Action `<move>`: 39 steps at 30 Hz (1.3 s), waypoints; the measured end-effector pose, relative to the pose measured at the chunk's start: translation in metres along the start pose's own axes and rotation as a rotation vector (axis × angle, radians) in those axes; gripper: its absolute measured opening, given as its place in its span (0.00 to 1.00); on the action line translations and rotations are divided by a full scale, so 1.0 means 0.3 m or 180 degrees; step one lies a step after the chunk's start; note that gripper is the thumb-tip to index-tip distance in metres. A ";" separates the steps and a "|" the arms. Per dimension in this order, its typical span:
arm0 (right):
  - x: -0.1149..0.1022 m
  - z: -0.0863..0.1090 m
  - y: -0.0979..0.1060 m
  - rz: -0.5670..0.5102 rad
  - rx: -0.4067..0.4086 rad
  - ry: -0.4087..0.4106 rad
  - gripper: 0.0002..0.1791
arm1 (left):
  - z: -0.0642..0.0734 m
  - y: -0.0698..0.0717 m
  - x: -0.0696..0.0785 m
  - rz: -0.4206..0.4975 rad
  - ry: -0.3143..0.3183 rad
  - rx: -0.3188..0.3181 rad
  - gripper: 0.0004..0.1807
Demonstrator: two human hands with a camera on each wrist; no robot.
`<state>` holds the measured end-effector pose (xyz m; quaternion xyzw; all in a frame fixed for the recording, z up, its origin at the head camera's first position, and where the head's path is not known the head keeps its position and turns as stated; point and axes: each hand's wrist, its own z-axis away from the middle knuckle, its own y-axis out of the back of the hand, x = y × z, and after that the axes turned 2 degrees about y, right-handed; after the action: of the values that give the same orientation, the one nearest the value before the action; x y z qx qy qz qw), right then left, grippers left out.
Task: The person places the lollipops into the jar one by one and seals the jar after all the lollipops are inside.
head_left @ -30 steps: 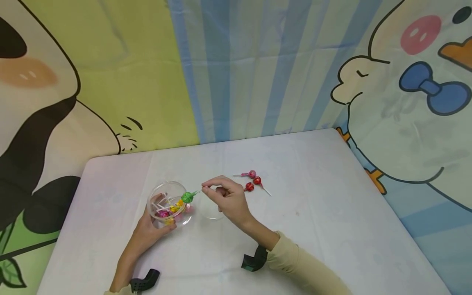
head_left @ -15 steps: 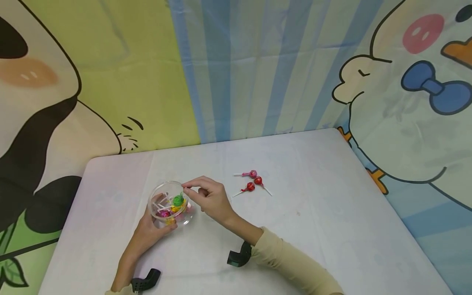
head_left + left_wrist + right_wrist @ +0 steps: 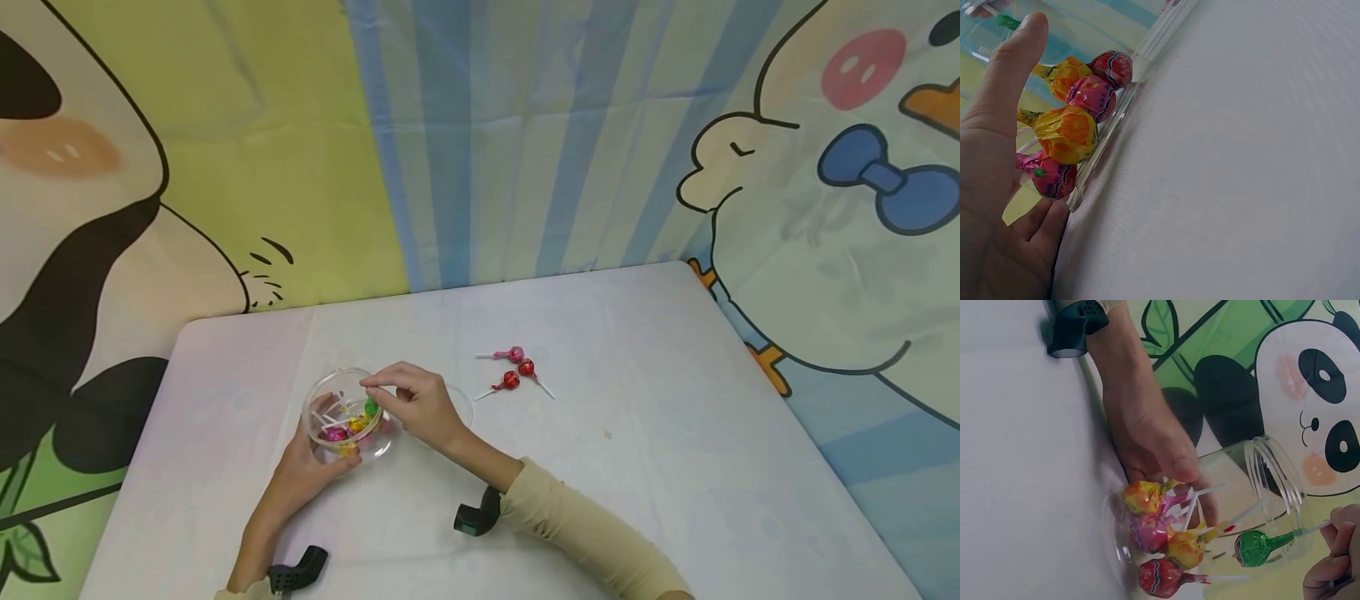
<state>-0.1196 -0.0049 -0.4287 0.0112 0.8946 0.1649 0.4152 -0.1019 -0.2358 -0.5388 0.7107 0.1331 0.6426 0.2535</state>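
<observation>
My left hand (image 3: 306, 467) grips a clear plastic jar (image 3: 1241, 459) by its side; thumb and fingers curl round it in the left wrist view. Inside, several wrapped lollipops lie low, including a yellow lollipop (image 3: 1067, 134), a pink lollipop (image 3: 1092, 98) and a red lollipop (image 3: 1112, 69). My right hand (image 3: 417, 402) is at the jar's mouth and pinches the white stick of a green lollipop (image 3: 1255, 547). That lollipop's head hangs inside the jar, just past the threaded rim, above the others.
Right of the jar, a pink lollipop (image 3: 515, 355) and two red lollipops (image 3: 527, 367) lie on the white table (image 3: 637, 433). A clear round lid (image 3: 467, 402) is partly hidden behind my right hand. Printed cloth (image 3: 510, 150) hangs behind the table.
My right hand has moved left, bringing the green lollipop from beside the rim into the jar's mouth. The left hand and jar stay nearly in place.
</observation>
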 end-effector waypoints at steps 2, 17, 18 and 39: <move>-0.002 -0.001 0.002 -0.0006 -0.0021 -0.0007 0.07 | 0.001 0.000 -0.001 0.0001 -0.0015 0.0002 0.57; 0.066 0.009 -0.022 -0.0586 -0.0372 -0.0411 0.08 | 0.001 0.001 -0.001 0.0019 -0.0014 -0.0003 0.58; 0.079 0.005 -0.029 -0.0522 -0.0414 -0.0400 0.08 | 0.001 0.002 0.000 0.0029 -0.0008 -0.0007 0.57; 0.141 -0.019 -0.054 -0.0071 -0.0644 -0.0265 0.08 | 0.003 0.003 0.003 -0.0115 0.0064 -0.0004 0.57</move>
<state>-0.1497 -0.0152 -0.4613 -0.0339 0.8554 0.2491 0.4528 -0.1010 -0.2361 -0.5376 0.7015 0.1480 0.6451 0.2642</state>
